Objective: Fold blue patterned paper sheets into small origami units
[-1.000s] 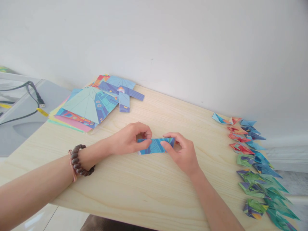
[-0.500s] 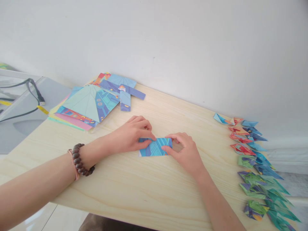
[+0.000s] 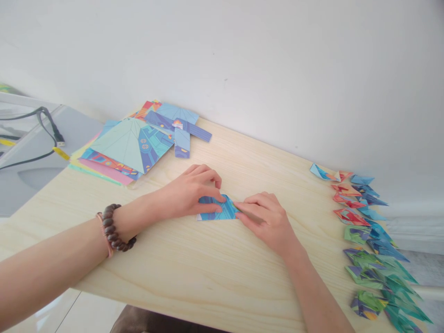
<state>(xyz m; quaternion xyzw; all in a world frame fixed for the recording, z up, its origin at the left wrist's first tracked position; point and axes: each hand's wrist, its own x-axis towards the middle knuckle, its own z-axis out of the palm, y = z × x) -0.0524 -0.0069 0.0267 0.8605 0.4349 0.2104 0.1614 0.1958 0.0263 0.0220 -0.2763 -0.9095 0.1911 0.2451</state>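
Paper (image 3: 228, 212) is held against the table (image 3: 194, 273) by the left hand (image 3: 187, 194), its fingers slightly apart, seemingly to steady it while the slanting right end is pinched by the right hand (image 3: 267, 219), with folded shapes (image 3: 351, 216) set well aside, presumably for room.

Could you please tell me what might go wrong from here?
The blue paper could shift under the left hand while the right hand is at its slanted end, leaving a crooked crease. Also, the right forearm might brush the folded pieces lined up along the right side of the table and push some out of place.
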